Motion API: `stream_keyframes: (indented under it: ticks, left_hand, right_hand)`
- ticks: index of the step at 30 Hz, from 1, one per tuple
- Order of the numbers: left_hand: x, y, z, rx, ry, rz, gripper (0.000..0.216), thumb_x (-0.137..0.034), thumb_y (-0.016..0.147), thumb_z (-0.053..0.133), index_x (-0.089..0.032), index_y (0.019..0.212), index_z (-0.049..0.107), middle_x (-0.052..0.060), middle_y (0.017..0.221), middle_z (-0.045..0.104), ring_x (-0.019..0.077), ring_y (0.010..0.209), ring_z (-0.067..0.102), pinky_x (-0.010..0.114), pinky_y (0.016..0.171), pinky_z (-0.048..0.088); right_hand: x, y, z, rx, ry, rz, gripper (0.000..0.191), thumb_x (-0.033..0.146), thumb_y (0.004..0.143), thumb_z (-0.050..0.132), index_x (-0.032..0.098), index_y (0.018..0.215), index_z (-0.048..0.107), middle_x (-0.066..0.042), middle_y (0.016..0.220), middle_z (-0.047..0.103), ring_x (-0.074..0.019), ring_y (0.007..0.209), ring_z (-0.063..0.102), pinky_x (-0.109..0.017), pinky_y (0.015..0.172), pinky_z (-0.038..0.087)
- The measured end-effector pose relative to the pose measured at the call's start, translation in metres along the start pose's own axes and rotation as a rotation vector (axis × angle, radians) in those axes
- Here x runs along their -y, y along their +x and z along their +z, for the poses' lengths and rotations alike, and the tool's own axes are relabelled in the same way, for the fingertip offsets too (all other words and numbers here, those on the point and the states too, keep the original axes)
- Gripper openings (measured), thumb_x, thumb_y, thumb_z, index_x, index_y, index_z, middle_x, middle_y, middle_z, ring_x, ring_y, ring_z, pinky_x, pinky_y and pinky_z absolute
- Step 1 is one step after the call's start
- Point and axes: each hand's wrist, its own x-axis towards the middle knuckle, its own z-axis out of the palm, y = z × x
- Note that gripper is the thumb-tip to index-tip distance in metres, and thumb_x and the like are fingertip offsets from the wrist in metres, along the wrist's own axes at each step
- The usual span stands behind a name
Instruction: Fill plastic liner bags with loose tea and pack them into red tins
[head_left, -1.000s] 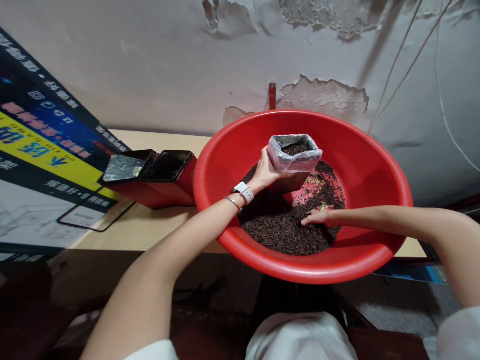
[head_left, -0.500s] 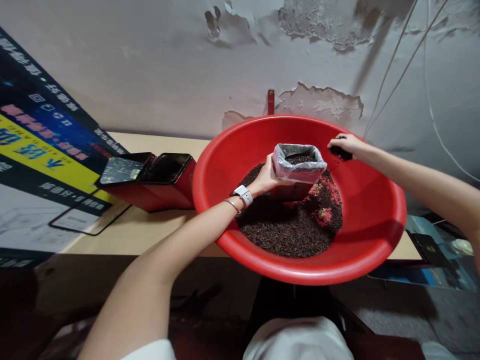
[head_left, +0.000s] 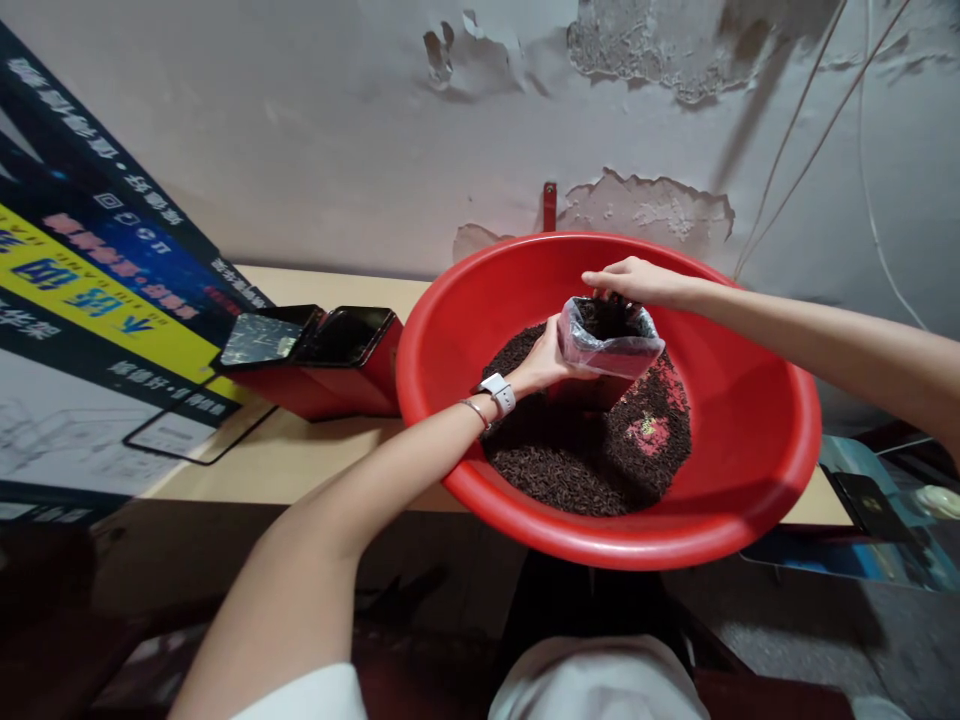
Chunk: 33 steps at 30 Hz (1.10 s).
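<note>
**Hands at a lined box [head_left: 611,350] in a red basin [head_left: 750,400]**

Head view: the red basin sits on a pale counter [head_left: 300,455], its near rim hanging past the counter's edge. Dark grains [head_left: 585,465] lie heaped in its bottom, with a few bare red patches showing through. The lined box, a small container with a clear plastic bag folded over its rim, stands tilted in the grains near the middle of the basin and is filled with the same dark stuff.

The left hand [head_left: 544,362] is closed around the box's left side, and a white watch [head_left: 501,392] sits on its wrist. The right hand [head_left: 634,282] hovers at the box's mouth, fingers bunched and pointing down into it; whether they pinch any grains cannot be told.

Left of the basin, just beside it, stand two red tins [head_left: 330,370] with lids open. A printed poster [head_left: 97,300] leans at far left, against a peeling wall [head_left: 300,130].
</note>
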Motion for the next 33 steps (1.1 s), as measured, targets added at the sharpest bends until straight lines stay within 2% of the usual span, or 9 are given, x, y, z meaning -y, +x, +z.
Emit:
stream_keyframes:
  ticks: [4, 8, 10, 14, 23, 25, 29, 32, 33]
  left_hand:
    - [-0.003, 0.003, 0.001, 0.004, -0.054, 0.029, 0.102, -0.043, 0.045, 0.094, -0.019, 0.13, 0.043, 0.017, 0.137, 0.054, 0.035, 0.127, 0.054, 0.057, 0.11, 0.04]
    - [-0.001, 0.002, 0.0, -0.017, -0.046, 0.008, 0.104, -0.042, 0.045, 0.094, -0.019, 0.13, 0.041, 0.017, 0.14, 0.052, 0.0345, 0.128, 0.052, 0.055, 0.11, 0.04]
    - [0.001, 0.002, -0.001, -0.023, -0.018, -0.003, 0.106, -0.043, 0.044, 0.094, -0.019, 0.132, 0.039, 0.018, 0.141, 0.05, 0.0353, 0.13, 0.051, 0.055, 0.11, 0.04]
    - [0.001, 0.0, -0.003, -0.029, 0.042, -0.011, 0.108, -0.044, 0.043, 0.094, -0.02, 0.134, 0.039, 0.016, 0.14, 0.052, 0.0363, 0.129, 0.051, 0.056, 0.109, 0.04]
    - [-0.001, -0.001, -0.002, -0.029, 0.056, -0.027, 0.106, -0.045, 0.044, 0.093, -0.019, 0.131, 0.039, 0.017, 0.138, 0.052, 0.0346, 0.126, 0.053, 0.054, 0.108, 0.041]
    - [0.0, -0.001, -0.001, -0.028, 0.051, -0.033, 0.107, -0.046, 0.043, 0.094, -0.018, 0.131, 0.038, 0.018, 0.139, 0.052, 0.0349, 0.127, 0.052, 0.054, 0.109, 0.04]
    - [0.003, 0.0, 0.0, -0.023, 0.015, -0.02, 0.107, -0.045, 0.043, 0.094, -0.019, 0.13, 0.038, 0.02, 0.141, 0.049, 0.0338, 0.128, 0.052, 0.052, 0.11, 0.04]
    - [0.003, 0.0, -0.001, -0.037, 0.009, -0.03, 0.109, -0.045, 0.042, 0.094, -0.019, 0.131, 0.037, 0.02, 0.141, 0.05, 0.034, 0.129, 0.052, 0.052, 0.11, 0.04]
    - [0.003, 0.001, -0.001, -0.045, 0.018, -0.039, 0.11, -0.045, 0.041, 0.094, -0.019, 0.131, 0.037, 0.02, 0.14, 0.051, 0.0346, 0.128, 0.052, 0.052, 0.109, 0.04]
  right_hand:
    - [0.001, -0.005, -0.012, 0.036, 0.064, 0.039, 0.03, 0.046, 0.087, 0.065, 0.019, 0.075, 0.067, -0.008, 0.072, 0.065, -0.021, 0.073, 0.063, -0.034, 0.068, 0.056]
    - [0.002, -0.012, -0.012, 0.042, -0.024, -0.043, 0.007, 0.026, 0.078, 0.075, 0.02, 0.076, 0.071, -0.005, 0.077, 0.068, -0.0187, 0.074, 0.065, -0.032, 0.071, 0.055]
    - [0.001, -0.014, -0.008, 0.069, -0.076, -0.101, 0.008, 0.022, 0.073, 0.077, 0.023, 0.08, 0.074, -0.002, 0.081, 0.07, -0.019, 0.083, 0.066, -0.03, 0.077, 0.054]
    - [-0.003, -0.015, -0.009, 0.143, -0.162, -0.115, 0.008, 0.021, 0.068, 0.08, 0.024, 0.074, 0.075, 0.0, 0.078, 0.07, -0.0198, 0.089, 0.065, -0.029, 0.083, 0.052]
    - [-0.004, -0.02, -0.008, 0.121, -0.114, -0.108, 0.007, 0.025, 0.075, 0.077, 0.022, 0.071, 0.072, 0.0, 0.073, 0.069, -0.0172, 0.079, 0.064, -0.027, 0.076, 0.051]
    - [-0.005, -0.018, -0.01, 0.044, -0.052, -0.09, 0.015, 0.03, 0.08, 0.074, 0.02, 0.071, 0.07, -0.002, 0.072, 0.068, -0.0155, 0.072, 0.062, -0.026, 0.07, 0.051]
    - [-0.028, -0.005, -0.023, -0.247, 0.065, 0.001, 0.033, 0.044, 0.092, 0.06, 0.018, 0.071, 0.063, -0.006, 0.069, 0.064, -0.0148, 0.064, 0.06, -0.028, 0.065, 0.052]
    - [-0.069, 0.0, -0.019, -0.458, -0.111, 0.205, 0.045, 0.048, 0.098, 0.045, 0.018, 0.068, 0.06, -0.007, 0.062, 0.056, -0.0213, 0.073, 0.063, -0.034, 0.074, 0.053]
    - [-0.084, -0.002, -0.013, -0.469, -0.201, 0.293, 0.044, 0.048, 0.097, 0.046, 0.018, 0.067, 0.06, -0.007, 0.06, 0.055, -0.0242, 0.079, 0.064, -0.036, 0.078, 0.052]
